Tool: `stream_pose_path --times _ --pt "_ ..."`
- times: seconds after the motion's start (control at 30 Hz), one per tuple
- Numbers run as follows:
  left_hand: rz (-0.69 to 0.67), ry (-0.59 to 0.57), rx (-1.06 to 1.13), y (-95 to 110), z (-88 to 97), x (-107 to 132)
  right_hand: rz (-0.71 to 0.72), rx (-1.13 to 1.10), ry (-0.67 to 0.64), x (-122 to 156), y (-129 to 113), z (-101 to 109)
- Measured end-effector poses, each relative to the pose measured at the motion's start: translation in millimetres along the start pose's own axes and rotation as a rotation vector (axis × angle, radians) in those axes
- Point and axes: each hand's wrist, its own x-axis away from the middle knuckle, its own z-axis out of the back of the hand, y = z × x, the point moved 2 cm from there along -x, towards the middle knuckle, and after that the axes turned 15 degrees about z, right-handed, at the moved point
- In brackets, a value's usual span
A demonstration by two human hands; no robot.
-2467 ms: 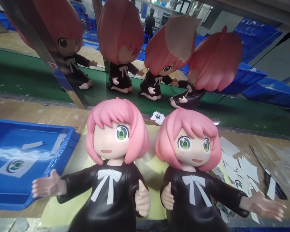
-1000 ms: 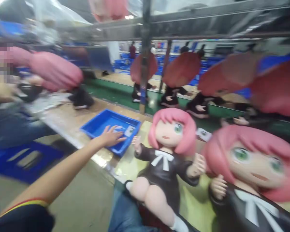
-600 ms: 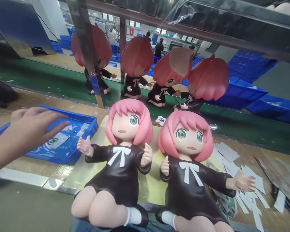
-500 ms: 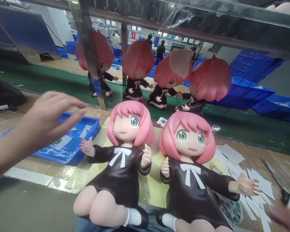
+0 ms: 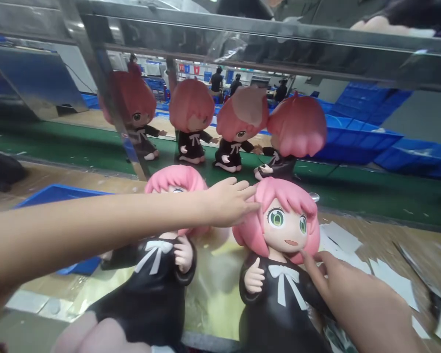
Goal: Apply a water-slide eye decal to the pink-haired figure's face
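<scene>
Two pink-haired doll figures in black dresses lie face up before me. My left hand (image 5: 233, 200) reaches across the left doll (image 5: 158, 274), covering part of its face. Its fingers are stretched out at the hair of the right doll (image 5: 284, 235), and it looks open. My right hand (image 5: 363, 299) is at that doll's chin and hair from the lower right, fingers apart, seeming to touch the head. Both green eyes and the mouth show on the right doll. A white bow (image 5: 284, 282) lies on its chest.
Several similar dolls (image 5: 193, 117) kneel on the green belt (image 5: 353, 186) behind, under a metal frame (image 5: 279, 44). A blue tray (image 5: 55, 196) lies left, partly behind my arm. White paper pieces (image 5: 341, 238) and a dark, long, thin tool (image 5: 431, 299) lie right. People (image 5: 216, 81) stand far back.
My left hand has moved right, from above the blue tray to the right doll's hair. My right hand has come in from the lower right to its chin. The view has shifted slightly.
</scene>
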Motion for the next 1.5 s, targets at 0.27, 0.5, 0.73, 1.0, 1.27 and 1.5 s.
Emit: stream_pose_path --times 0.27,0.5,0.73,1.0,1.27,1.5 --pt "-0.077 0.087 -0.017 15.3 -7.7 -41.9 0.058 0.084 0.007 4.3 8.5 -4.9" --pt "-0.103 0.171 -0.011 20.8 -20.4 -65.2 0.056 0.057 0.075 6.2 10.0 -4.8" --pt "-0.224 0.236 0.029 25.3 -26.9 -69.2 0.044 -0.074 0.080 6.8 -1.2 -14.8" --pt "-0.181 0.202 0.072 17.5 -28.0 -77.3 0.014 -0.127 0.123 12.1 0.4 -16.1" --pt "-0.209 0.147 0.101 10.5 -28.3 -84.4 0.021 -0.158 0.113 12.0 1.1 -16.4" --pt "-0.207 0.168 0.030 12.2 -25.2 -84.9 -0.015 -0.262 0.138 12.1 2.1 -18.0"
